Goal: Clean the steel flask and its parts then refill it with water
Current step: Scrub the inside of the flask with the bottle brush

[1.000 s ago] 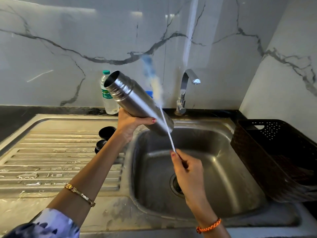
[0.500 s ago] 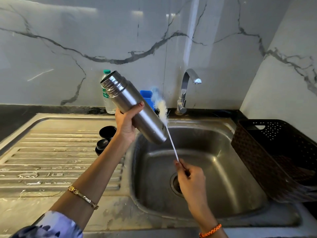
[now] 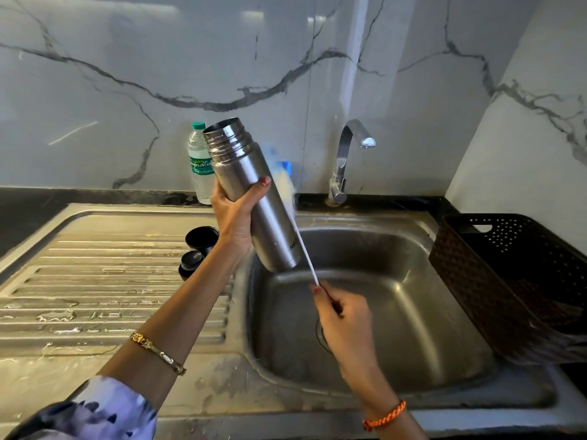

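Over the sink (image 3: 397, 312) your left hand (image 3: 235, 214) grips the flask (image 3: 251, 198) mouth-up, probably for brush access; your right hand (image 3: 344, 315) pinches the bottle brush (image 3: 305, 249).

Soft, even light falls from above, with pale glare streaks on the glossy marble wall (image 3: 286, 58). The brush head (image 3: 284, 181) is motion-blurred, and wide-angle bending curves the frame edges.
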